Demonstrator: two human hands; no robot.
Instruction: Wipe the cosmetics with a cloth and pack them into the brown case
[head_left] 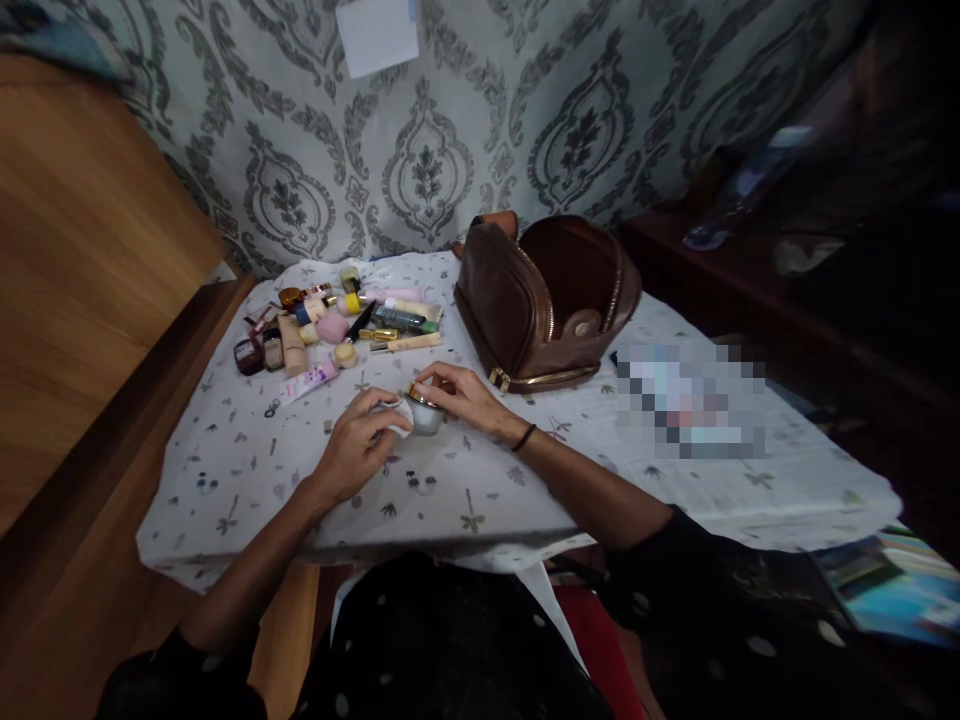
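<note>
Between the fingers of my left hand (pixel 358 440) is a white pad (pixel 401 412), probably cotton, pressed against the side of a small cosmetic jar (pixel 427 418). The jar has a clear or pale glass body and a gold lid. From the right, my right hand (pixel 471 398) grips the jar at its lid, fingers closed over the top. The jar is at or just above the cloth; I cannot tell which. Just beyond my hands lies a group of cosmetics, with a pink-and-white tube (pixel 309 381) and a small yellow-lidded jar (pixel 345 354) nearest.
An open brown leather bag (pixel 517 310) stands at the back right of the cloth-covered table (pixel 480 500). Farther back among the cosmetics are a pink sponge (pixel 332 326) and a beige tube (pixel 292 345). A pixelated flat item (pixel 690 400) lies right. A wooden panel (pixel 90 260) borders the left.
</note>
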